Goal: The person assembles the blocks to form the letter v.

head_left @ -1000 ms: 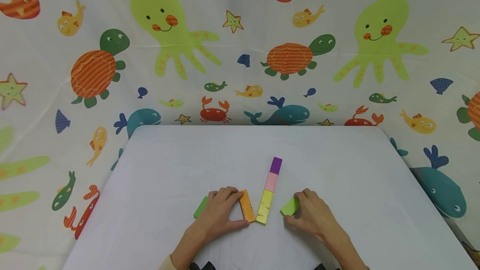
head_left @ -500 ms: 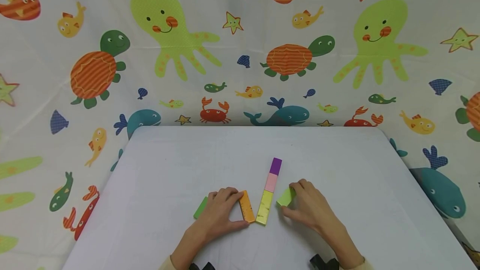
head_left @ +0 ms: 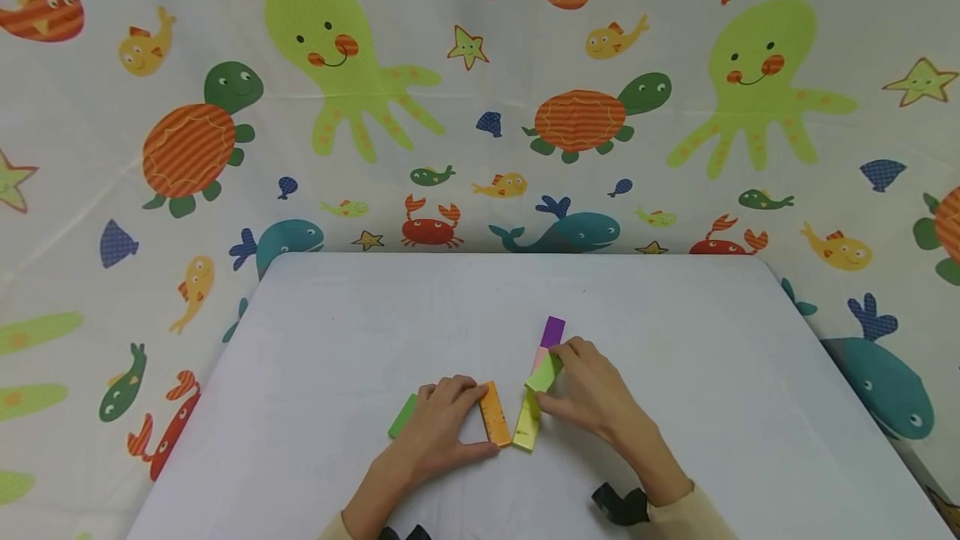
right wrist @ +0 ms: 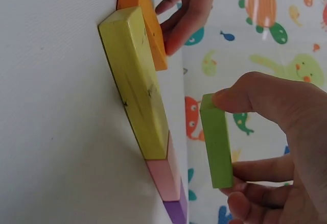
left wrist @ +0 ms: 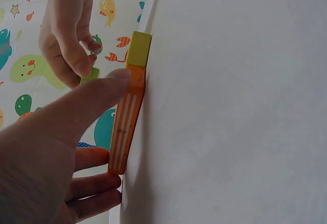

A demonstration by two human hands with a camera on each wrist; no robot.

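My left hand holds an orange block by its two ends, thumb at the near end and fingers at the far one. Right of it a yellow block, a pink block and a purple block form a slanting row, the near ends of orange and yellow meeting. My right hand pinches a light green block between thumb and fingers. In the head view that block overlaps the yellow and pink ones; the right wrist view shows it raised apart from them.
A darker green block lies left of the left hand, partly hidden by it. The white table ends at a curtain printed with sea animals. A black wrist device sits at the right forearm.
My right hand has carried the light green block left and away from me, from beside the yellow block to over the row. The left hand and orange block have stayed in place.
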